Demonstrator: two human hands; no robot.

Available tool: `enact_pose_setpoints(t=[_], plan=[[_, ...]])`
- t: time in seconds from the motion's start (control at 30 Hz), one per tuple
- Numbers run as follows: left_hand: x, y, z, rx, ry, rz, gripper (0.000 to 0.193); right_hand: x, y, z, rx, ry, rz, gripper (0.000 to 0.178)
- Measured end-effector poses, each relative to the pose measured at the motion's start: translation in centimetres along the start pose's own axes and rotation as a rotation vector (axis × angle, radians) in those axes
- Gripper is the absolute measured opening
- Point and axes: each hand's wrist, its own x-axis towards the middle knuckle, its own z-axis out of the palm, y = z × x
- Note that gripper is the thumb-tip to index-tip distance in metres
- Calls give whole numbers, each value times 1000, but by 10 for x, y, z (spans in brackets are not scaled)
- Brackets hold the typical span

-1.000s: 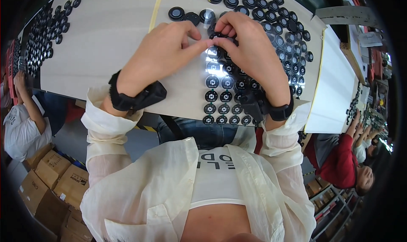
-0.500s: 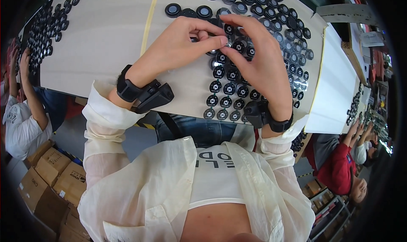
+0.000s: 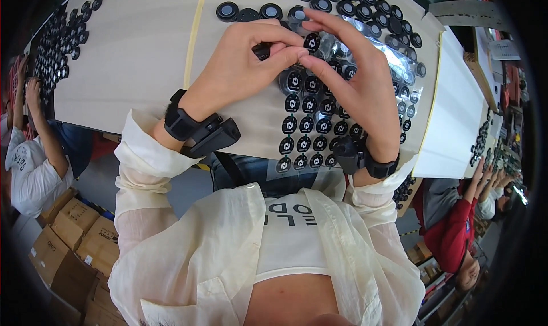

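A clear sheet of round black stickers with white marks (image 3: 309,104) lies partly over the near table edge, its far part lifted and bent with glare on it. My left hand (image 3: 242,55) is closed, thumb and forefinger pinching at the sheet beside one black sticker (image 3: 311,42). The thumb of my right hand (image 3: 359,63) meets that pinch, while its fingers curve over the raised film. A small black piece (image 3: 261,51) shows within the curl of my left hand; whether it is held I cannot tell. Exactly what lies between the fingertips is hidden.
Several round black discs with grey centres (image 3: 271,11) stand beyond my hands and to the right. More black pieces (image 3: 63,38) cover the table's far left, where another person's hands (image 3: 33,92) are. Yellow tape (image 3: 197,41) crosses the table (image 3: 131,58). Cardboard boxes (image 3: 71,223) sit lower left.
The sticker sheet has shifted slightly toward me, and its far part now bulges up with bright glare. My right hand has moved slightly right; the thumbs remain close together.
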Motion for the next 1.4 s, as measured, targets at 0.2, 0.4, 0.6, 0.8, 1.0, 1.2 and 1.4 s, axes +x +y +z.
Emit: enact_pose_setpoints(t=[0.2,0.4,0.6,0.8,1.0,1.2,1.4], plan=[[-2,6,0,143,-28,227,13,-1,-1,-5,274,-54,122,50],[-1,1,1,165,48,240,15,1,-8,-4,354,26,118,30],[-3,7,-1,143,59,138,15,-2,-4,-12,133,39,-5,22],[-2,6,-2,164,42,163,13,0,-4,-16,-30,39,-89,15],[3,6,-13,6,-113,13,13,2,-9,-14,-146,53,-134,17],[11,0,-14,-11,-9,-89,22,2,-9,-3,-153,83,-242,18],[7,-3,-21,118,98,-79,27,-10,-23,-24,-76,194,-128,14]])
